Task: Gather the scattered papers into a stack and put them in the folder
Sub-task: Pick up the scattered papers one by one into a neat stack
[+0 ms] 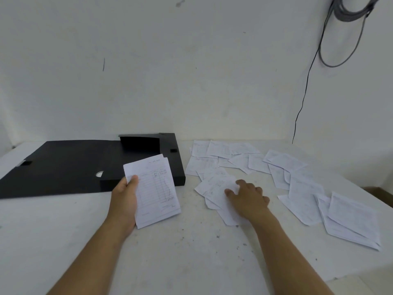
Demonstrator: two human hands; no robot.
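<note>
The white worktop (170, 252) carries a black folder (74, 167), lying open, its left edge cut off. Scattered papers (297, 188) lie right of it, writing illegible. The left hand (125, 196) grips a small stack (155, 188); the right hand (248, 196) presses spread fingers on one sheet.

The left hand (125, 195) is holding a small stack of lined slips (156, 192) above the white table (170, 252), thumb lying on the top sheet. The right hand (247, 199) is resting palm down, fingers spread, on a loose slip (214, 188) near the table's middle. More scattered slips (297, 188) are lying overlapped from the back edge toward the right edge. A black box folder (85, 167) is lying open along the back left. A black cable (306, 81) is hanging down the wall at the right.
</note>
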